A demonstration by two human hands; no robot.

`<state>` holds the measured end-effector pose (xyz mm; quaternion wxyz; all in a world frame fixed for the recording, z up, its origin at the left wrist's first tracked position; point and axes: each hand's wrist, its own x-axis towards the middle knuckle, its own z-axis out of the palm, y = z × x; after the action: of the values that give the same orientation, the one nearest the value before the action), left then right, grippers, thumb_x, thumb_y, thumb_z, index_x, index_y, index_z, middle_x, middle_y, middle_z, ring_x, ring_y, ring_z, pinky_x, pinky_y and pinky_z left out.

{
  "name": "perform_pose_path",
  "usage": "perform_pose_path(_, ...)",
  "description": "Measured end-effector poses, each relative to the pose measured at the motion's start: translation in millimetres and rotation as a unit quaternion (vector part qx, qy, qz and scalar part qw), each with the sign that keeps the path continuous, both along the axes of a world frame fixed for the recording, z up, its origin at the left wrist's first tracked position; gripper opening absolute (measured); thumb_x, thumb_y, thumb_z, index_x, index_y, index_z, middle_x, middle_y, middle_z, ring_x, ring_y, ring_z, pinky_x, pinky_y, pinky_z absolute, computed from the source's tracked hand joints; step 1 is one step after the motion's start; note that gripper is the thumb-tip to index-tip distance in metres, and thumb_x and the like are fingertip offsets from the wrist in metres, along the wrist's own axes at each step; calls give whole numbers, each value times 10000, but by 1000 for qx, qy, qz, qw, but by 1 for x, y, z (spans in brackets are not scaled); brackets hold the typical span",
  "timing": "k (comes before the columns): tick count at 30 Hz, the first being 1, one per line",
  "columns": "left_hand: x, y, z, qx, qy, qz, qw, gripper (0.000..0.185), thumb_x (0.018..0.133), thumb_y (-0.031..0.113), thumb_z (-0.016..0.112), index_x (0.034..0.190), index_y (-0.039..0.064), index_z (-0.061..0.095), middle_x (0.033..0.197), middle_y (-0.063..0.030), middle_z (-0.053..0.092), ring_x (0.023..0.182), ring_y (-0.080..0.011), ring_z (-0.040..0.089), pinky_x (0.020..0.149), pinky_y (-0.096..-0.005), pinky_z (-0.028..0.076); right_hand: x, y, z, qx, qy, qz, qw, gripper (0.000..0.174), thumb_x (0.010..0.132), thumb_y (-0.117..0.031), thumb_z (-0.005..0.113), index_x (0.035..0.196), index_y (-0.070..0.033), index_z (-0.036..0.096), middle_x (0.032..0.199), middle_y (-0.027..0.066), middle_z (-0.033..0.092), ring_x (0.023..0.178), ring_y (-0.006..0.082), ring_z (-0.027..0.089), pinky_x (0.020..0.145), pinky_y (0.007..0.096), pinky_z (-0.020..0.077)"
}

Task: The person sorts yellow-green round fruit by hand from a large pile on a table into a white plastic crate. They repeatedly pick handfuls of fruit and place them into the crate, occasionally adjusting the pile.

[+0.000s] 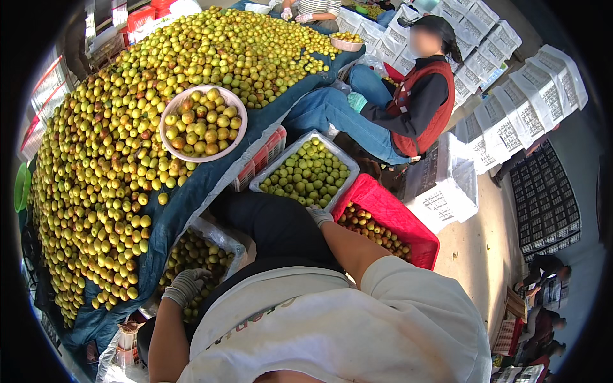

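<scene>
My left hand point(186, 287), in a pale striped glove, is over a plastic-lined crate of jujube-like fruit point(191, 253) by my left leg; its fingers are partly curled, and whether they hold a fruit cannot be told. On the other side, my right hand point(318, 214), gloved too, rests at the near corner of a lined crate of green fruit point(311, 172), beside my knee; its fingertips are partly hidden. A red-lined crate point(392, 215) with browner fruit stands next to that forearm. A pink plastic basket point(243, 117) full of fruit sits on the big heap of fruit point(115, 143).
Blue cloth point(177, 210) edges the heap. A person in a red vest point(431, 95) sits beyond the green-fruit crate, and another person's gloved hands point(295, 16) are at the heap's far side. White lined crates point(522, 110) stand in rows at right; black crates point(546, 196) are stacked behind.
</scene>
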<state>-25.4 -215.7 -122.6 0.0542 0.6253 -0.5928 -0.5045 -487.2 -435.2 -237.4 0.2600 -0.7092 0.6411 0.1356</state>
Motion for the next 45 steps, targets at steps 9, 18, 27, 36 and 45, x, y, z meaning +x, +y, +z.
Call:
perform_pose_path(9,1,0,3,-19,-3,-1,1000,367,856,92,599,1215,70,673,1091,-200,709,1040,-356,668,946,-392,508,9,3,14,14,10,0,1000,495,964,-462,489,1398,-226,510,1508,142,426,1379,340,463,1104,479,409)
perform_pose_path(18,-1,-5,4,12,-22,-28,999,365,859,139,619,1212,74,683,1069,-208,714,1016,-344,679,935,-389,518,-2,-4,-12,9,29,4,1000,321,994,-362,447,1276,-270,569,1527,103,411,1362,329,475,1064,458,447)
perform_pose_path(27,43,2,10,-147,59,134,978,386,865,-13,522,1197,65,703,1016,-111,743,947,-200,679,889,-343,529,-36,-36,-90,-65,-148,-34,986,321,999,-213,365,1215,-202,603,1337,129,546,1287,335,516,1064,462,419)
perform_pose_path(36,182,242,0,-116,203,513,826,436,974,262,622,1328,9,592,1119,-84,714,972,-217,689,965,-376,520,29,-22,17,-385,-374,2,844,300,899,-81,583,1188,-21,638,1226,192,626,1131,347,602,1024,428,460)
perform_pose_path(45,152,348,7,37,-39,522,851,387,949,301,645,1179,-9,675,1101,-108,726,935,-203,690,907,-340,521,153,44,134,-265,-152,463,832,356,865,-331,659,1177,-159,660,1260,78,647,1202,285,577,1065,470,392)
